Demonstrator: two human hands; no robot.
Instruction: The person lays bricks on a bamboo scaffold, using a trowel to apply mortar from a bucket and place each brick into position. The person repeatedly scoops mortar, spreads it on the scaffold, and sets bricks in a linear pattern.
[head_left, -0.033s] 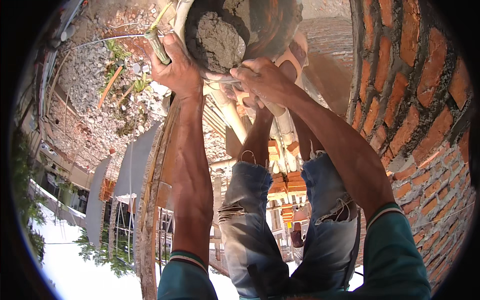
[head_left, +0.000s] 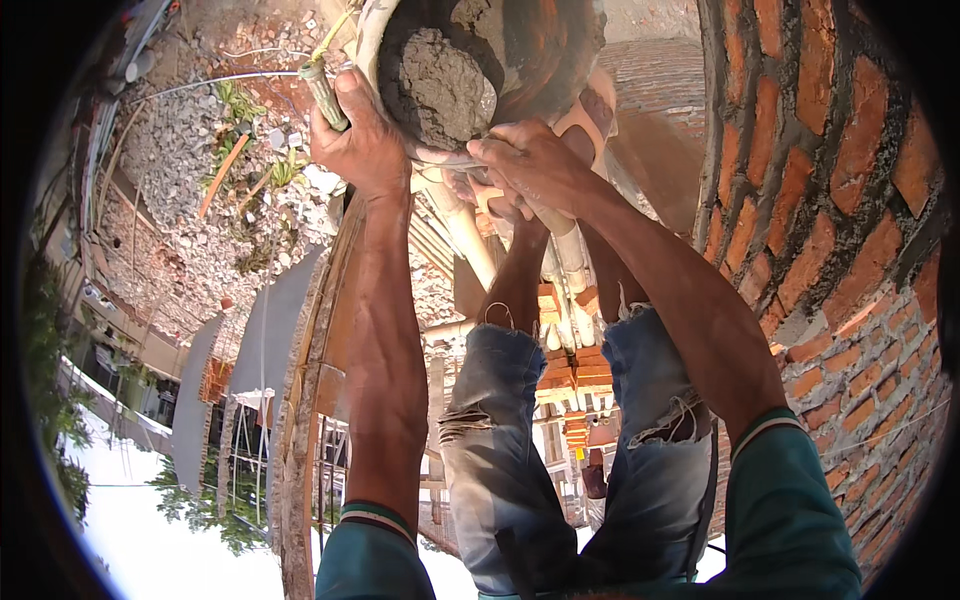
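Observation:
A dark bucket (head_left: 545,75) with grey wet mortar (head_left: 440,90) inside is tipped toward me at the top of the view. My left hand (head_left: 365,145) is closed at its left side around a ridged greenish grip (head_left: 323,95). A yellowish strand runs from the grip's upper end up to the bucket's rim; whether the grip is the bucket's handle I cannot tell. The fingers of my right hand (head_left: 535,165) are bent over the near rim, gripping it. Both forearms reach up from the lower edge.
A brick wall (head_left: 800,200) with grey mortar joints rises on the right. Below me are my feet in sandals (head_left: 585,120), bamboo poles (head_left: 465,235) and stacked bricks (head_left: 575,370). Rubble (head_left: 190,150) covers the ground at left, past a long plank edge (head_left: 300,430).
My left hand and the greenish grip have shifted slightly to the right. The bucket and right hand have moved very little.

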